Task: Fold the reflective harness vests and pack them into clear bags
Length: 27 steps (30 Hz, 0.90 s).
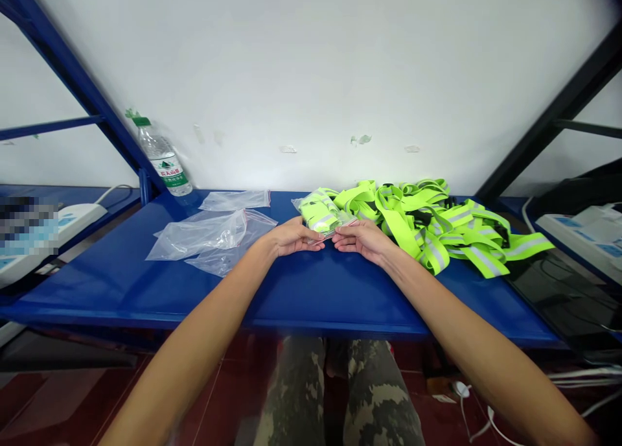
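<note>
A clear zip bag stuffed with a folded neon-yellow reflective strap (319, 214) lies on the blue shelf (311, 290) in front of me. My left hand (291, 237) pinches the bag's near edge from the left, fingers closed on it. From the right, my right hand (362, 236) pinches the same edge. The two sets of fingertips almost meet at the bag's opening. A heap of loose neon-yellow reflective straps (437, 225) lies just right of my right hand.
Several empty clear zip bags (214, 235) are spread on the shelf's left part. A water bottle (162, 157) leans against the white wall at the back left. Blue shelf posts rise at both sides. White power strips (72, 219) and cables lie on the neighbouring shelves.
</note>
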Each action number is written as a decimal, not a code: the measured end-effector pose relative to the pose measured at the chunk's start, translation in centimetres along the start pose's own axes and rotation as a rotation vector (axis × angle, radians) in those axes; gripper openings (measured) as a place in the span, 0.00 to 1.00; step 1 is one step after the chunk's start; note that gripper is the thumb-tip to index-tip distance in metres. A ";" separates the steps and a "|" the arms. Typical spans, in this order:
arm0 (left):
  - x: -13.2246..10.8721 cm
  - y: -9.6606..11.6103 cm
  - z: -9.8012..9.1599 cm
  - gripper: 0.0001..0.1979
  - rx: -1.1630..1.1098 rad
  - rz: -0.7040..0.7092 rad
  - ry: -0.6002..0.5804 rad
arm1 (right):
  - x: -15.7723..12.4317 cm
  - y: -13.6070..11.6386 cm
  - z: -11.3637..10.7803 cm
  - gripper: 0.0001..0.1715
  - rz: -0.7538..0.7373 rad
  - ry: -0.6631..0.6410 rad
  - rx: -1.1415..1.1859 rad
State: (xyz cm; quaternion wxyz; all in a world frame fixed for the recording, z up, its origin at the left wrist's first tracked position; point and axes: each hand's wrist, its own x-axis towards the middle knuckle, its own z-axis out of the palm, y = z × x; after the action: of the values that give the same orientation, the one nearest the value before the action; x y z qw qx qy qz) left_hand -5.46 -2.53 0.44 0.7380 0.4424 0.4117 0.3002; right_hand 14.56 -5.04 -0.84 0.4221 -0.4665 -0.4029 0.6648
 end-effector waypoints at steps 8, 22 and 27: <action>0.1 -0.4 0.2 0.29 0.040 0.075 -0.036 | 0.0 0.0 0.2 0.08 -0.002 -0.023 -0.009; -0.3 -0.9 1.1 0.41 0.111 0.256 0.023 | -0.3 0.3 0.7 0.07 -0.037 -0.119 -0.043; -0.2 -1.2 1.4 0.37 0.121 0.296 -0.012 | -0.3 0.4 0.6 0.05 -0.084 -0.069 -0.054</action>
State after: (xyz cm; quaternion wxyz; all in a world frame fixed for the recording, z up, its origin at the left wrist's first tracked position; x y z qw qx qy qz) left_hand -4.20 -3.82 -0.22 0.6601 0.5437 0.3547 0.3779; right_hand 13.95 -5.50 -0.95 0.4225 -0.4372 -0.4543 0.6511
